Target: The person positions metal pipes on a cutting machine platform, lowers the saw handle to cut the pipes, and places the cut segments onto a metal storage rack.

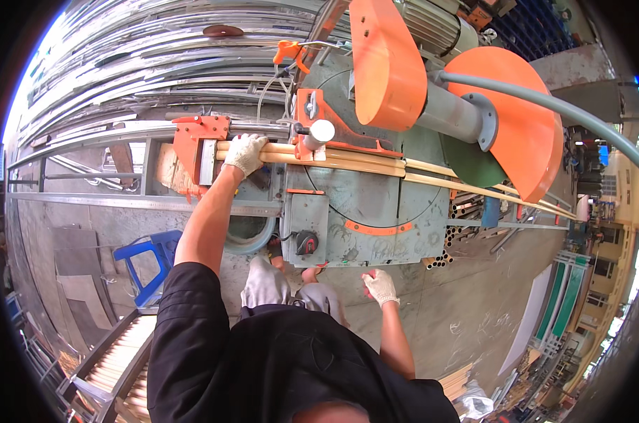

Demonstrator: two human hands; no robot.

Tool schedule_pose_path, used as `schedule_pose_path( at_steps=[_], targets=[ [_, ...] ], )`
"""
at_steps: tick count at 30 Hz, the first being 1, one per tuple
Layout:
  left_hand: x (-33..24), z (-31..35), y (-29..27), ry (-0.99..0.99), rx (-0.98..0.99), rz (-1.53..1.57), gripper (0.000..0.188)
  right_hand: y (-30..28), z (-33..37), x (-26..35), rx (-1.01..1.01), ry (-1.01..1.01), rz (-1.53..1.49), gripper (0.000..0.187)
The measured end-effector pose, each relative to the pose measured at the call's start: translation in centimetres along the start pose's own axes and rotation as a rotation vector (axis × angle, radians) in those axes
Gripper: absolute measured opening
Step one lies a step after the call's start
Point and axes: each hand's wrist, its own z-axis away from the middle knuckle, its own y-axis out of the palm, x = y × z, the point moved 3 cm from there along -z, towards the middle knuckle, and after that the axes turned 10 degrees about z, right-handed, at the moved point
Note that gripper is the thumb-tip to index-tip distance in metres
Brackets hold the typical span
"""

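Observation:
Several long cream-gold tubes (pixel 333 161) lie side by side across the grey table of a cutting machine (pixel 362 204). My left hand (pixel 245 155), in a pale knitted glove, is closed over their left part, beside an orange clamp block (pixel 201 144). Further along, the tubes run past an orange guide fence (pixel 351 127) with a white round knob and on beneath the orange blade guard (pixel 506 113). In front of the table's edge, my right hand (pixel 380 286), also gloved, hangs with its fingers curled; whatever may be inside is hidden.
A tape measure (pixel 307 242) sits on the table's front left. To the left are a blue plastic stool (pixel 149 261) and a rack of pale tubes (pixel 115 356). Metal profiles (pixel 143 70) fill the area behind. Cut tube ends (pixel 439 261) are stacked right of the table.

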Motion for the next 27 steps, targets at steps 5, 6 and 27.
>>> schedule_pose_path(
  at_steps=[5, 6, 27],
  targets=[
    [0.1, 1.0, 0.2, 0.012, -0.072, -0.104, 0.076, -7.9, 4.5, 13.4, -0.342, -0.74, 0.196, 0.03],
    [-0.9, 1.5, -0.9, -0.004, -0.142, -0.154, 0.085, -9.5, 5.8, 16.5, -0.383, -0.837, 0.146, 0.03],
    [-15.5, 3.3, -10.0, 0.077, -0.488, 0.876, 0.051, -6.0, -2.6, 20.3, -0.096, -0.756, -0.302, 0.027]
  ],
)
